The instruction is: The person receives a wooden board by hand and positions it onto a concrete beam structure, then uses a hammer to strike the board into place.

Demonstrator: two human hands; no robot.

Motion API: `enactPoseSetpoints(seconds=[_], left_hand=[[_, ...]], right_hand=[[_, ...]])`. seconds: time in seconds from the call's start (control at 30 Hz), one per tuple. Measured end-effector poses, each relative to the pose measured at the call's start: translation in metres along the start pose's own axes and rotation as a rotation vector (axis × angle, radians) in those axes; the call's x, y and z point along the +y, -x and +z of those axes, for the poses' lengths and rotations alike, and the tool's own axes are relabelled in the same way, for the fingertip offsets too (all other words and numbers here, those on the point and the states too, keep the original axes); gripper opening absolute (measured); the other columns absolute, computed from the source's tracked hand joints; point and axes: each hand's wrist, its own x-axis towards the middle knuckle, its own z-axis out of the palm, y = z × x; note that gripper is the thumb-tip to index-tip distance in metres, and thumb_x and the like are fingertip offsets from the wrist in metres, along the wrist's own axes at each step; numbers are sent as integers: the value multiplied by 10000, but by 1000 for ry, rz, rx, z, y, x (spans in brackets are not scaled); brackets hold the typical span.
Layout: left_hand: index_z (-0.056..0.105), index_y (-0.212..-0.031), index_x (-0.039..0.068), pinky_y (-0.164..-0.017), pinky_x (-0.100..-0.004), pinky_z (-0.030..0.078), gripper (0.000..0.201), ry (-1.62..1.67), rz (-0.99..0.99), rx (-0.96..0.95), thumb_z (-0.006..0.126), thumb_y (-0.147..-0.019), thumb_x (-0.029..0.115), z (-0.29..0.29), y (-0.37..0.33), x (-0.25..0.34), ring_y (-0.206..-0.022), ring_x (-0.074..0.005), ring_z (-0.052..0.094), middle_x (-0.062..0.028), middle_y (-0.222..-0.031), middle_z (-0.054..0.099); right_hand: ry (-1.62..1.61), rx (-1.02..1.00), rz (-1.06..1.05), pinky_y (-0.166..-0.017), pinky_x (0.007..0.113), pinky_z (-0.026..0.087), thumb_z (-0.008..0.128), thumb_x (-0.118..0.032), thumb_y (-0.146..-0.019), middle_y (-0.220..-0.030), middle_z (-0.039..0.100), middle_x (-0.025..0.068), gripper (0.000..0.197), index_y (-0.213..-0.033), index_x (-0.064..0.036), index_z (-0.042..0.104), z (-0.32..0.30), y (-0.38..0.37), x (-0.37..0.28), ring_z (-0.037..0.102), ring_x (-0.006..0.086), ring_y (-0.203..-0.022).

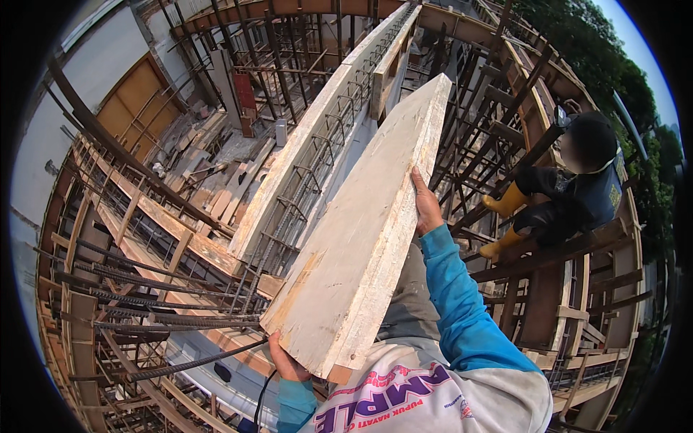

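A long formwork panel, pale and smeared with dried concrete, lies slanting across the middle of the view. Its near end is close to my body and its far end points up and to the right. My left hand grips the near left corner, its fingers partly hidden by the board. Around the right edge, about midway along, my right hand is closed, some fingers out of sight underneath. Just left of the panel runs a beam mould holding a steel rebar cage.
Several rebar rods stick out at the lower left. On the right a person in yellow boots sits on timber. Scaffold poles stand below, and loose planks litter the lower floor at upper left.
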Motion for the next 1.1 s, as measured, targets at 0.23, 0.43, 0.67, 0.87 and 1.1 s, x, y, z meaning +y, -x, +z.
enactPoseSetpoints(seconds=[0.23, 0.43, 0.67, 0.87, 1.1], left_hand=[[438, -1310, 75, -923, -407, 440, 624, -240, 354, -23, 461, -867, 513, -21, -4, -31, -1116, -263, 526, -99, -1258, 525], [406, -1342, 81, -936, -405, 429, 637, 30, 67, -88, 475, -876, 511, 30, 10, -15, -1141, -260, 510, -87, -1276, 511], [403, -1348, 69, -959, -413, 418, 647, -19, 151, -81, 560, -847, 447, 64, -16, -4, -1158, -279, 505, -85, -1308, 488], [420, -1331, 66, -959, -393, 420, 623, -136, 138, -66, 622, -827, 371, 101, -29, -8, -1139, -259, 520, -94, -1288, 502], [420, -1346, 70, -977, -391, 418, 620, -199, 157, -122, 584, -877, 442, 133, -30, -15, -1171, -259, 499, -78, -1322, 494]], right_hand=[[-46, -19, -4, -856, 334, 529, 633, -343, -885, -1181, 609, 136, 567, -1293, 18, 473, -35, 3, 2, 637, 227, -983], [-167, -18, -18, -906, 358, 504, 645, -337, -877, -1263, 551, 140, 596, -1315, 18, 451, -84, -2, 18, 594, 247, -1072], [-341, 59, 54, -944, 387, 481, 636, -394, -871, -1294, 531, 135, 650, -1366, -46, 401, -156, 9, 54, 564, 277, -1116], [-420, 291, 79, -960, 403, 461, 590, -447, -885, -1335, 496, 135, 657, -1375, -55, 395, -210, 47, 100, 534, 285, -1153], [-493, 318, 90, -974, 417, 445, 602, -480, -869, -1354, 485, 109, 685, -1380, -75, 393, -232, 46, 116, 521, 292, -1168]])
